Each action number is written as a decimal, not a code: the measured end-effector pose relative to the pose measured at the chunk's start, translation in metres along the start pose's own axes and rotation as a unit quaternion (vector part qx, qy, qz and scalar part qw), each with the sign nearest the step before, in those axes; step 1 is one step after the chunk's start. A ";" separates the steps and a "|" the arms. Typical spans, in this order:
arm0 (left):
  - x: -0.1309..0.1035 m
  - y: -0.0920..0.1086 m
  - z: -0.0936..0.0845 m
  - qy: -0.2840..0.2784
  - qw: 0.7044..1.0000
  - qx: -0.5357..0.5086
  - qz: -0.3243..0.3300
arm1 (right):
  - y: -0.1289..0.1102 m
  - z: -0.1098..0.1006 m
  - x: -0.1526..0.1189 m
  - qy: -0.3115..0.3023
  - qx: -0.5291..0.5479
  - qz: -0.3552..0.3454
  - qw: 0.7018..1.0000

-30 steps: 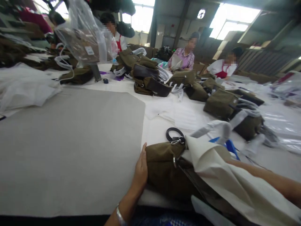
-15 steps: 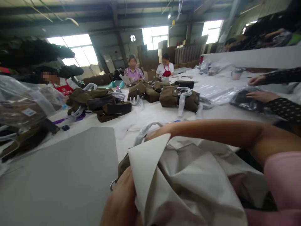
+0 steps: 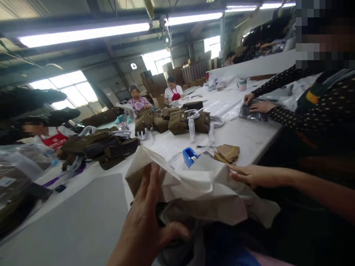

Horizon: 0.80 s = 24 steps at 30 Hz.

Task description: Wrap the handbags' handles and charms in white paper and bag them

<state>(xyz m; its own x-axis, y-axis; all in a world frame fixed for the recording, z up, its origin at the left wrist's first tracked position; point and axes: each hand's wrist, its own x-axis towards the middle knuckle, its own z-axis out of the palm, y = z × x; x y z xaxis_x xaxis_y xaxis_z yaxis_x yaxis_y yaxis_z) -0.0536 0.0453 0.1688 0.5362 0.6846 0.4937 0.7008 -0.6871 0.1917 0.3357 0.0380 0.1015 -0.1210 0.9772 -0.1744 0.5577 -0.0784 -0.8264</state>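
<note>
A large creased sheet of white paper [image 3: 191, 181] lies draped over a brown bag in front of me, most of which it hides. Beneath the paper a grey, crumpled part [image 3: 180, 216] shows in the shadow. My left hand [image 3: 144, 218] presses its stretched fingers against the left side of the paper, thumb spread wide to the right. At the paper's far right edge, my right hand [image 3: 251, 174] pinches the sheet between its fingers. Just beyond the paper stand a blue tape dispenser [image 3: 189, 156] and a small stack of brown cards [image 3: 226, 153].
Brown bags with wrapped handles [image 3: 188, 122] lie across the table's middle, more bags [image 3: 102, 146] to the left. A grey board [image 3: 69, 214] covers the near left. At right a co-worker's hands [image 3: 259, 105] rest on a dark plastic-wrapped item [image 3: 253, 111]. Other people sit behind the table.
My right hand has come out from behind the paper to its right edge. My left hand has opened out and moved up over the paper. The tape dispenser and cards are uncovered; the view has turned right.
</note>
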 end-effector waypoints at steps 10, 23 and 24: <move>0.005 0.024 0.043 -0.091 0.993 -0.002 0.079 | -0.087 0.054 0.002 -0.339 0.501 -0.039 0.795; 0.009 -0.019 0.026 0.088 0.975 -0.158 -0.128 | -0.104 0.040 -0.011 0.021 -0.008 -0.289 0.957; 0.010 -0.019 0.026 0.087 0.972 -0.169 -0.135 | -0.098 0.044 -0.011 0.010 -0.029 -0.272 0.962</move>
<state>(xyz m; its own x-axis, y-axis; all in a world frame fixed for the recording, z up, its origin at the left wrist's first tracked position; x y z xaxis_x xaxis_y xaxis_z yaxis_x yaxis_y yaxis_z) -0.0490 0.0718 0.1481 0.2452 0.8199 0.5174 0.5952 -0.5486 0.5872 0.2461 0.0261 0.1602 -0.3932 0.8738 0.2861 0.4616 0.4567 -0.7605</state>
